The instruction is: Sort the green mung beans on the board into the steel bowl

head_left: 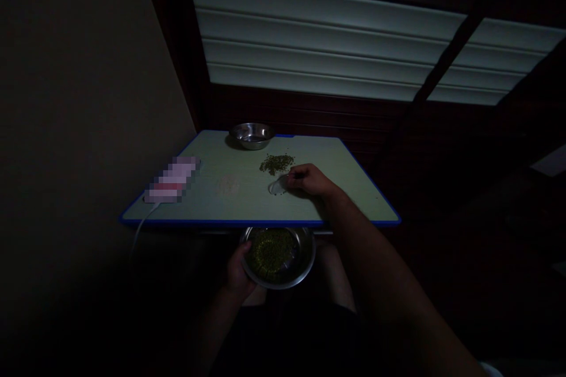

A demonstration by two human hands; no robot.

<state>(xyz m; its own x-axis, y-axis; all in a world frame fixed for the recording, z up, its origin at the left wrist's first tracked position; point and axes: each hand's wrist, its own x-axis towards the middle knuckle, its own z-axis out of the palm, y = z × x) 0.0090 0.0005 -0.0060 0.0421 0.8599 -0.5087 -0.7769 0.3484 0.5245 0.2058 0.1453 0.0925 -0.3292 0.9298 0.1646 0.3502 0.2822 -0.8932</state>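
My left hand (239, 271) grips the left rim of a steel bowl (305, 274), held just below the table's front edge. Small green grains (269, 250), which look like mung beans, lie inside it. Over the tabletop, my right hand (307, 179) pinches a pale, translucent spoon (277, 187), its bowl end pointing left and low at the surface. Just behind the spoon is a loose pile of similar green grains (276, 164). A faint pale patch (227, 185) lies left of the spoon; dim light hides what it is.
The light table (354, 188) has a blue edge. A second steel bowl (252, 136) stands at its back left. A blurred pink phone-like object (173, 179) with a white cable (139, 230) lies at the left. Behind are a dark frame and pale slatted panels (318, 35).
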